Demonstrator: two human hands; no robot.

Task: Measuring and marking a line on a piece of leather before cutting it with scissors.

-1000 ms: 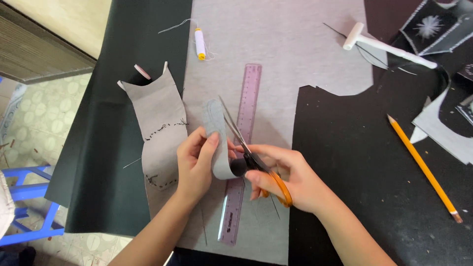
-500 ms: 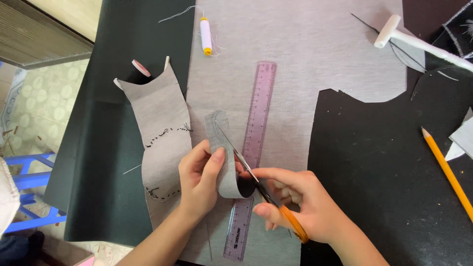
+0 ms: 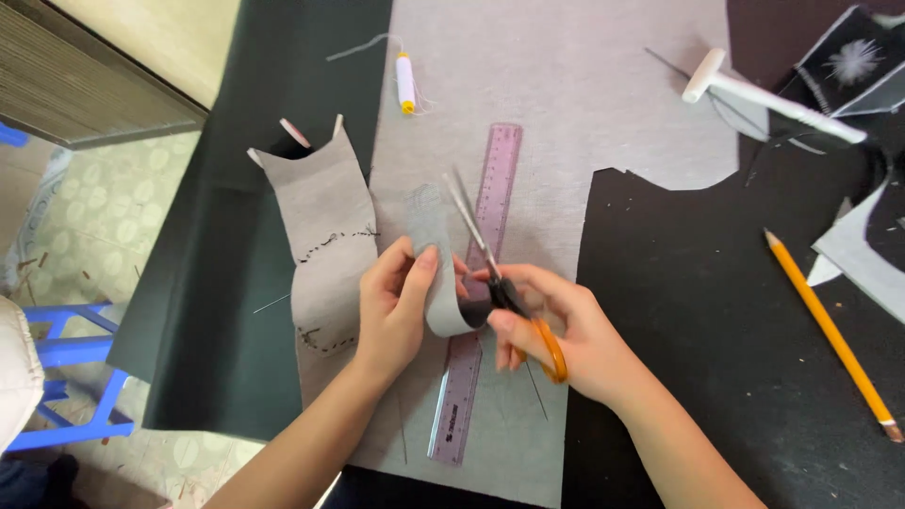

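My left hand pinches a curled strip of grey fabric and holds it up from the table. My right hand grips orange-handled scissors, whose blades lie along the strip's right edge, pointing away from me. Under both hands lies a large grey fabric sheet on the black table cover. A clear purple ruler lies lengthwise on the sheet, partly under my hands. Left of my left hand sits a cut grey piece with dotted dark markings.
A white thread spool lies at the top of the sheet. A white-handled tool and fabric scraps are at the upper right. A yellow pencil lies at the right. A blue stool stands on the tiled floor at left.
The scissors have moved further along the strip, away from me. My left hand keeps hold of the strip, which curls more. The camera view has shifted slightly.
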